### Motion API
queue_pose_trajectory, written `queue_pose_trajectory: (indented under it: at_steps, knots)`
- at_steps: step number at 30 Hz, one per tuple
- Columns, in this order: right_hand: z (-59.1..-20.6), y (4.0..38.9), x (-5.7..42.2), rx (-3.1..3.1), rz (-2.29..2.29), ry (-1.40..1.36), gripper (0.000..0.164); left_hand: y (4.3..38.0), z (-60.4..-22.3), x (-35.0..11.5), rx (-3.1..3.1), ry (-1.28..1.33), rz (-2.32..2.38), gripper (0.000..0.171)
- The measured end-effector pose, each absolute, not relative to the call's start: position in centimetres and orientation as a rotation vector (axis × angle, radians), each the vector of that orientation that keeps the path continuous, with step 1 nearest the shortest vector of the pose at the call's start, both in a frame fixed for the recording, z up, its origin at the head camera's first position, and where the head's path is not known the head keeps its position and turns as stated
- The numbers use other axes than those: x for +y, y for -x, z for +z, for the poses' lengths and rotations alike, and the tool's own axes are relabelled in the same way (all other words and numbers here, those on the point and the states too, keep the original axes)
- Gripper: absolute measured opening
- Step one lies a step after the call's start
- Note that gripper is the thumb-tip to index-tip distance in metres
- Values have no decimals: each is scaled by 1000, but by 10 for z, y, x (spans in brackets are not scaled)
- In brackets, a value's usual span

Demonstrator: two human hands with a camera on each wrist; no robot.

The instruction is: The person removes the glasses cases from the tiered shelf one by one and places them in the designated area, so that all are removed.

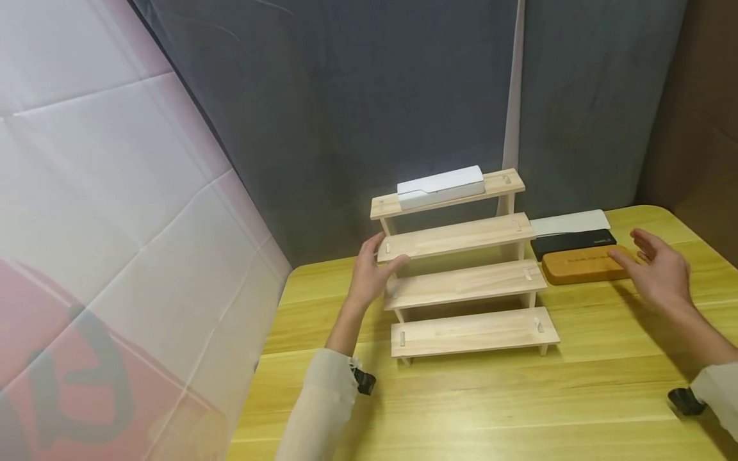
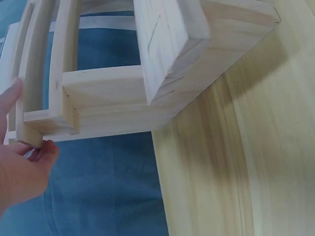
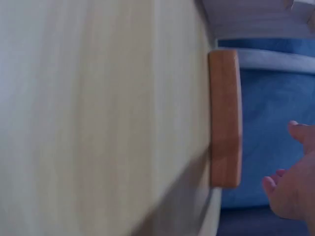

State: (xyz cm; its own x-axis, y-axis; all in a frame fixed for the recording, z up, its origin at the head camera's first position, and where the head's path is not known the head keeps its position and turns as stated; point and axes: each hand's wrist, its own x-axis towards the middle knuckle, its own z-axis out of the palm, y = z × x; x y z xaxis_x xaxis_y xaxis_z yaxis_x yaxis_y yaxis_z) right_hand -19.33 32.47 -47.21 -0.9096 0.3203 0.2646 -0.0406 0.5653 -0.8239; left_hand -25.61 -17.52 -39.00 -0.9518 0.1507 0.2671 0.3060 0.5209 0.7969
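A four-tier stepped rack (image 1: 461,334) of pale wood stands in the middle of the table. My left hand (image 1: 369,275) grips the left end of its second tier from the top, thumb above the board and fingers around the edge; the left wrist view shows the fingertips at the board end (image 2: 30,135). A white box (image 1: 441,186) lies on the top tier. To the right of the rack lies a tan-brown case (image 1: 582,264). My right hand (image 1: 663,272) hovers by its right end with fingers loosely spread, holding nothing; the right wrist view shows it apart from the case.
Behind the tan case lie a black case (image 1: 571,242) and a flat white case (image 1: 571,222), side by side. A grey curtain (image 1: 369,96) hangs behind the table (image 1: 490,410). White padded panels (image 1: 173,192) line the left side, and a brown surface bounds the right.
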Motion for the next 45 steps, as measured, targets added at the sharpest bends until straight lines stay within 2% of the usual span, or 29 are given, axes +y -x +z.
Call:
queue_pose_trajectory:
  at_steps: [5, 16, 28, 36, 45]
  knots:
    - [-451, 203, 303, -2271, 1285, 175, 71, 259, -387, -177, -2542, 431, -1559, 94]
    - [-386, 232, 245, -2250, 1353, -201, 82, 283, -361, -181, -2462, 279, -1679, 112]
    - [-329, 264, 193, -2340, 1281, -560, 94, 307, -330, -167, -2459, 311, -1605, 109]
    - [-308, 280, 173, -2547, 1254, -566, 95, 312, -324, -146, -2568, 244, -1482, 111]
    - [-308, 300, 156, -2602, 1187, -614, 96, 320, -324, -135, -2647, 166, -1285, 108]
